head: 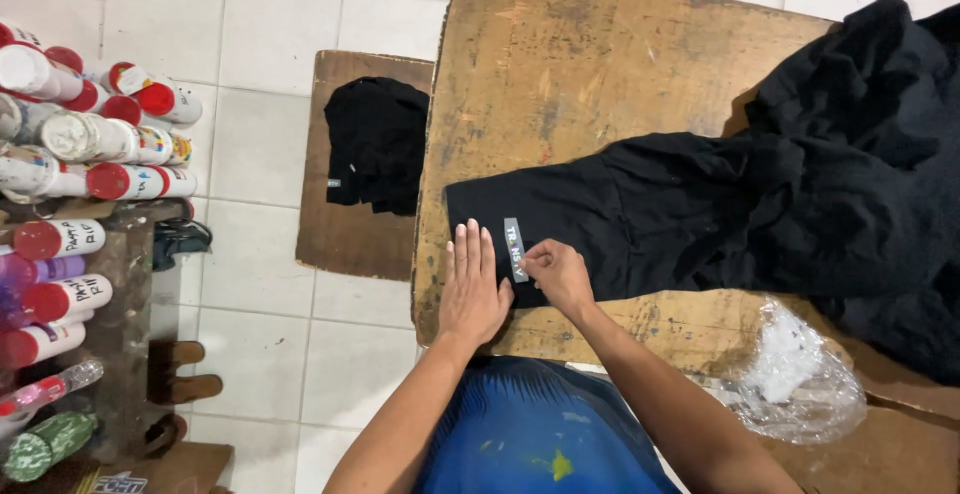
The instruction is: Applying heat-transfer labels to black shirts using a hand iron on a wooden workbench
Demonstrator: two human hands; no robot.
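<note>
A grey label [515,249] is laid on the black garment [640,219] on the wooden table [560,64]. It is pinched by the right hand [558,272] at its lower end, while the left hand [472,289] is pressed flat, fingers together, just beside it.

I wear a blue shirt [535,424] with darker, feather-like streaks fanning across the upper part and a few small yellow paint spots low on the front. My forearms are bare, no sleeves reaching them. My left hand [472,289] and right hand [560,276] carry no gloves, rings or watch that I can see, and the nails look short.
</note>
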